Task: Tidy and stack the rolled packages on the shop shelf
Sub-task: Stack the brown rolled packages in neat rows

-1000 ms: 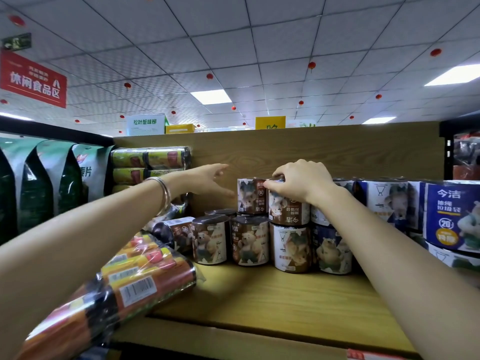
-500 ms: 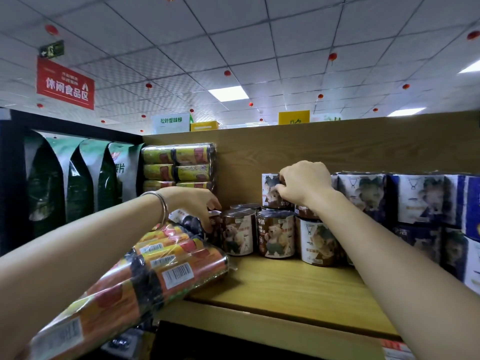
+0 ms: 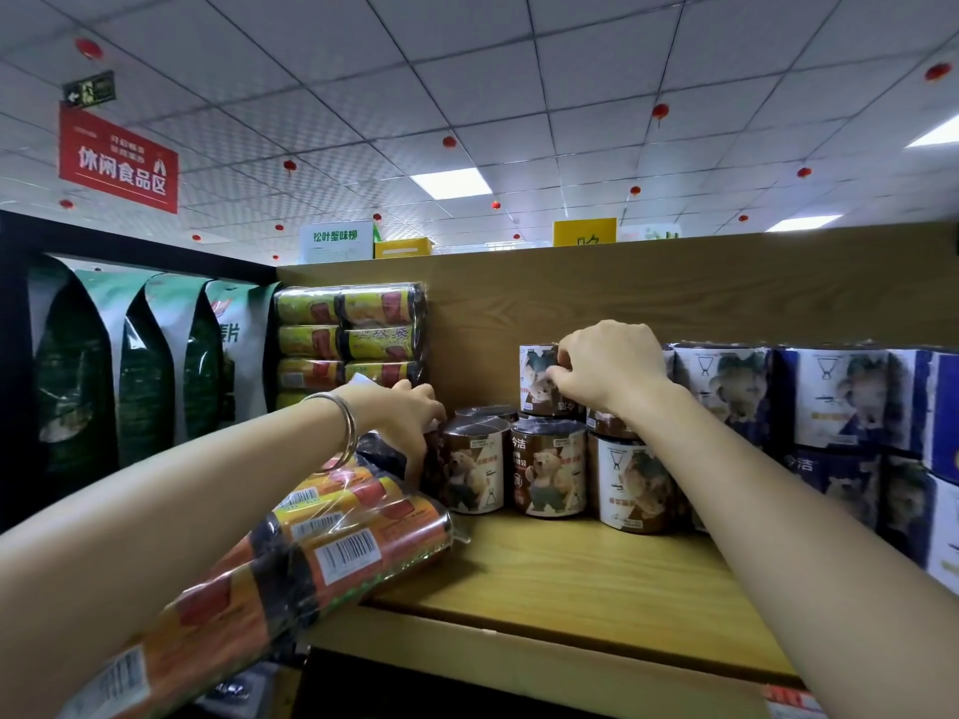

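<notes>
Your right hand (image 3: 610,368) has its grip closed on the upper roll (image 3: 537,378), which sits on the second tier of brown bear-print rolls on the wooden shelf (image 3: 581,573); the fingers curl over its front and top edge while the roll rests on the ones beneath. Your left hand (image 3: 410,415) reaches down to the leftmost bottom roll (image 3: 433,461), fingers bent against its side, but how firmly that grip has closed you cannot tell, since the hand hides the contact. The main risk is the top tier: that upper roll stands near the end of its row with only narrow rolls below it, so a sideways tug could tip it off or nudge the front rolls (image 3: 547,472) toward the shelf's open edge. Your left forearm also lies across the long orange packs (image 3: 332,552), which hang partly over the shelf front; leaning on them could, I judge, slide them off. The blue boxed rolls (image 3: 840,402) to the right stand close, leaving little room to shift that way.
</notes>
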